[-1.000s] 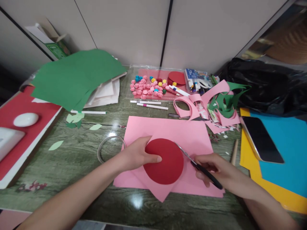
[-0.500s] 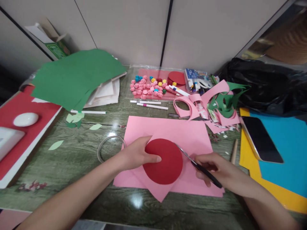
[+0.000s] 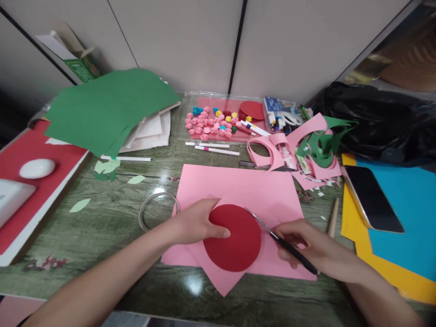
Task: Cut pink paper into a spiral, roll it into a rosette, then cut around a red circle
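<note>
My left hand [image 3: 195,222] grips the left edge of a dark red paper circle [image 3: 236,243], thumb on top, holding it together with a pink paper piece beneath it over a large pink sheet [image 3: 238,186]. My right hand [image 3: 311,250] is closed round the black handles of scissors [image 3: 282,243]. The metal blades point up-left and meet the circle's upper right edge.
A tape ring [image 3: 157,210] lies left of my left hand. Pink and green paper scraps [image 3: 306,145], marker pens [image 3: 213,148], a tray of small coloured pieces [image 3: 211,122], green sheets [image 3: 109,106], a phone [image 3: 373,197] on blue and yellow paper, and a black bag [image 3: 381,118] surround the pink sheet.
The red circle and the pink piece under it have shifted slightly down and turned a little in my left hand. The scissors stay at the circle's right edge.
</note>
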Demonstrator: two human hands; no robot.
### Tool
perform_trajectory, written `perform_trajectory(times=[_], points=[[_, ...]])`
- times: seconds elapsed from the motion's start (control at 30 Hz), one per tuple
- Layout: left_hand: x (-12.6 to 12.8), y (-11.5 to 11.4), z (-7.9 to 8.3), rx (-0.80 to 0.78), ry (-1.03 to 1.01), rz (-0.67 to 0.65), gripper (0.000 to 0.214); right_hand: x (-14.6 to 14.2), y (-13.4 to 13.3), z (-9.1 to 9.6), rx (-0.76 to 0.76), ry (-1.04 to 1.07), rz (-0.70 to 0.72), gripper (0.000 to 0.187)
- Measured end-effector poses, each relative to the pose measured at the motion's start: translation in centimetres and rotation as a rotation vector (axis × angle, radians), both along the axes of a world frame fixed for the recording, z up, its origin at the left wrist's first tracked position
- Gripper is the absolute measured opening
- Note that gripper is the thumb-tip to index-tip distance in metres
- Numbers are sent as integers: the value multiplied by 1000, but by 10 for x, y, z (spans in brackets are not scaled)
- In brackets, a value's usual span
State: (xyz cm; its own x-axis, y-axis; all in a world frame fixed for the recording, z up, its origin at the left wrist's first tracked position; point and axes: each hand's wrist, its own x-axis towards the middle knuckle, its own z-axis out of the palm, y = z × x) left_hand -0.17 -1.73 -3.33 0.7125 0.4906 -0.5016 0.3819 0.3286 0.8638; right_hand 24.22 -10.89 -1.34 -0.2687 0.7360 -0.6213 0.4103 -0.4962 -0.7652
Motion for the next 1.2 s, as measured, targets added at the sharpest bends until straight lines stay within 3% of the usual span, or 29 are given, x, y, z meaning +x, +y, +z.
perform_trajectory(times=[0.17, 0.5, 0.87, 1.2], points=[[0, 1, 1, -13, -5, -6, 30, 2, 0, 3, -19, -20, 20, 29], [0, 2, 6, 5, 31, -43, 30, 13, -7, -9, -13, -67, 1, 24], [-2, 3, 5, -8, 15, -59, 29, 9, 1, -2, -62, -14, 98, 28], [-1, 1, 1, 15, 23, -123, 33, 7, -1, -5, -110, -14, 60, 33]])
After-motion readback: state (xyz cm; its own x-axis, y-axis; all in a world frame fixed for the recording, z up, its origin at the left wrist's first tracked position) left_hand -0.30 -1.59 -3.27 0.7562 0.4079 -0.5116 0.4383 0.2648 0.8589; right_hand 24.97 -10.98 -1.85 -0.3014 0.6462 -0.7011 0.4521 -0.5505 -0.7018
